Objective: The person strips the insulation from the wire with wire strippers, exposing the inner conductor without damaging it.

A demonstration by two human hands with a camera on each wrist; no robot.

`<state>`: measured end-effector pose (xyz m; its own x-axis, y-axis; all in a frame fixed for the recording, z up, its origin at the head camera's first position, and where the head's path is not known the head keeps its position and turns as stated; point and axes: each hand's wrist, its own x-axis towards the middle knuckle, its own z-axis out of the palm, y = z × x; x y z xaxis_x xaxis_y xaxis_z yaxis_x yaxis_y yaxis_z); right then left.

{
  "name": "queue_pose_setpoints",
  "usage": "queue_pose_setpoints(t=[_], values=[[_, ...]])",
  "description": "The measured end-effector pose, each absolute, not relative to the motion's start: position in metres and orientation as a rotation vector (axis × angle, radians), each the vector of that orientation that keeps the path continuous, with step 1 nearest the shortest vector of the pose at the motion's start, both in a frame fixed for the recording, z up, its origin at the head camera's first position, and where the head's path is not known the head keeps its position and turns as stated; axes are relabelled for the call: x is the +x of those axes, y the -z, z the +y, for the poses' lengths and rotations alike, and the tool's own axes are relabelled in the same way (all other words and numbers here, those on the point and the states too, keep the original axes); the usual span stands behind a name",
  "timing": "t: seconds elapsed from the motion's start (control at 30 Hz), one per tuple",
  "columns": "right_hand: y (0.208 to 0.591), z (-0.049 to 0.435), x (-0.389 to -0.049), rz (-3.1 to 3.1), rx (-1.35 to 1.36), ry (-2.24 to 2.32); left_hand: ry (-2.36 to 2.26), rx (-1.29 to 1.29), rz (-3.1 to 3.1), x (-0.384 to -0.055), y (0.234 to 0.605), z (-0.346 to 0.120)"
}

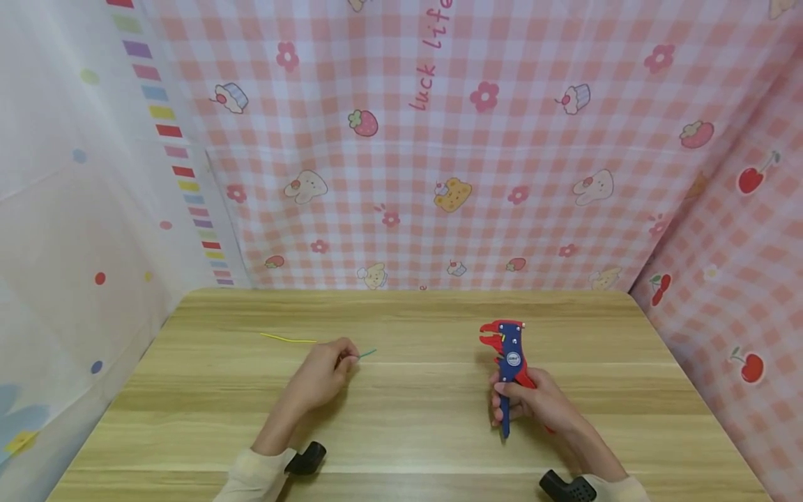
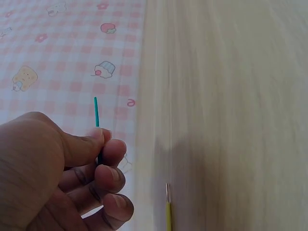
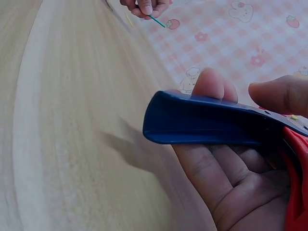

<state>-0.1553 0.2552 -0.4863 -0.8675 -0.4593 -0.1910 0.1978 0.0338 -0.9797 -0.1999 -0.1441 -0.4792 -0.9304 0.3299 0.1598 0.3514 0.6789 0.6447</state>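
A short green wire (image 2: 96, 111) is pinched between thumb and forefinger of my left hand (image 1: 323, 375), and its free end points away from the fingertips. The rest of that wire is hidden in the hand. Red-and-blue wire strippers (image 1: 512, 343) are held by the handles in my right hand (image 1: 552, 403), their red jaws toward the back of the table. In the right wrist view the fingers curl beneath the hollow blue handle (image 3: 202, 120). A yellow wire (image 1: 285, 339) lies on the table just beyond the left hand; its bare copper end shows in the left wrist view.
The wood-grain table (image 1: 414, 432) reaches back to a pink checked curtain (image 1: 401, 167). Patterned cloth also hangs at the left and right sides. A black device (image 1: 306, 459) sits at the left wrist, another black device (image 1: 567, 487) at the right.
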Motion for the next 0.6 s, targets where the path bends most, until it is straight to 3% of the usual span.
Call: queue_pose_setpoints(t=[0.6], values=[[0.485,0.236,-0.157,1.800,-0.352,1.881,1.145,-0.651,-2.821,-0.199,0.473,-0.125]])
